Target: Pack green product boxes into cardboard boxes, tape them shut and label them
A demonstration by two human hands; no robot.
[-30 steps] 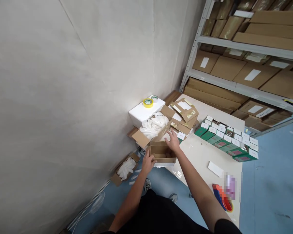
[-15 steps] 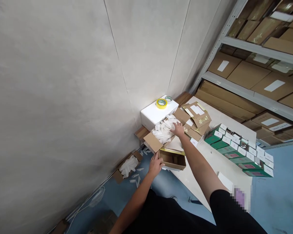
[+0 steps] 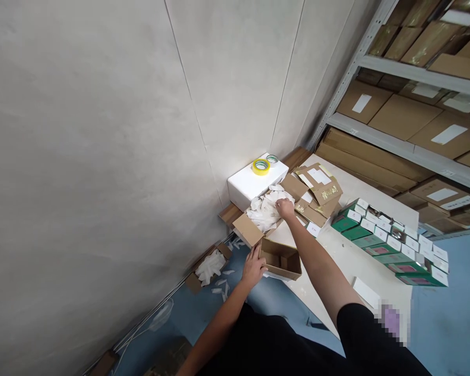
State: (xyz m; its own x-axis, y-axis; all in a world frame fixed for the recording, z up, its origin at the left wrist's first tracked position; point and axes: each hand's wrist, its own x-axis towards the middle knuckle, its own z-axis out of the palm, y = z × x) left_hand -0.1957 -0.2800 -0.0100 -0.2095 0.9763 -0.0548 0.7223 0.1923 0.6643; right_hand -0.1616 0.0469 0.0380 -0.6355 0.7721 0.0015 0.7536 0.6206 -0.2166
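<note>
My left hand (image 3: 254, 266) holds the near left edge of a small open cardboard box (image 3: 281, 259) at the table's corner. My right hand (image 3: 285, 208) reaches forward into a larger open carton (image 3: 247, 230) full of white foam wrapping (image 3: 263, 211), with its fingers closed on a piece of that wrapping. The small box looks empty inside.
A white foam box (image 3: 250, 181) with two tape rolls (image 3: 260, 166) stands against the wall. Flattened cartons (image 3: 317, 190) lie behind, rows of green and white boxes (image 3: 387, 243) to the right. On the floor a carton of foam (image 3: 209, 265) sits; shelving (image 3: 411, 104) holds brown boxes.
My right hand left the small box and went forward into the carton of foam wrapping. The camera swung left, and the small box now shows its open inside.
</note>
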